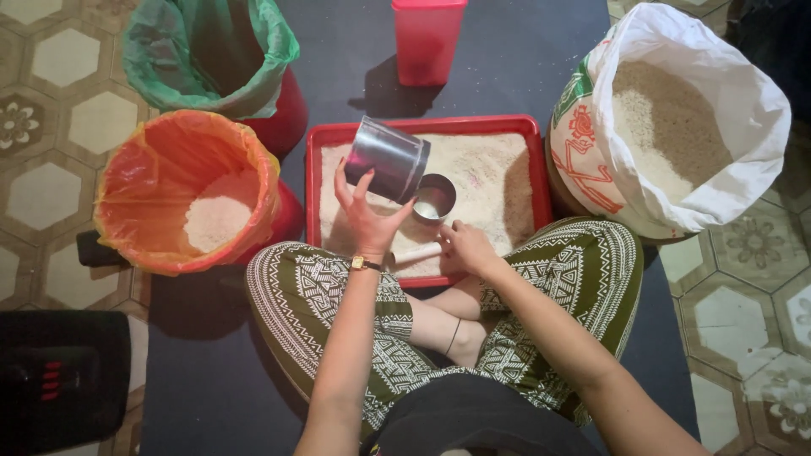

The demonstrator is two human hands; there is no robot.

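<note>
Our left hand (pixel 369 215) wraps a steel tin (pixel 388 158), tilted, mouth aimed down-right at the small cup (pixel 434 199) our right hand (pixel 467 247) grips by its handle.

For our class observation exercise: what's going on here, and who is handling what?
A person sits cross-legged on a dark mat before a red tray spread with rice. The left hand holds a metal can tilted over a smaller metal cup, which the right hand holds by its pale handle. An orange-lined bucket with some rice and a green-lined bucket stand on the person's left; a white sack of rice stands open on the right, a red container beyond the tray.
</note>
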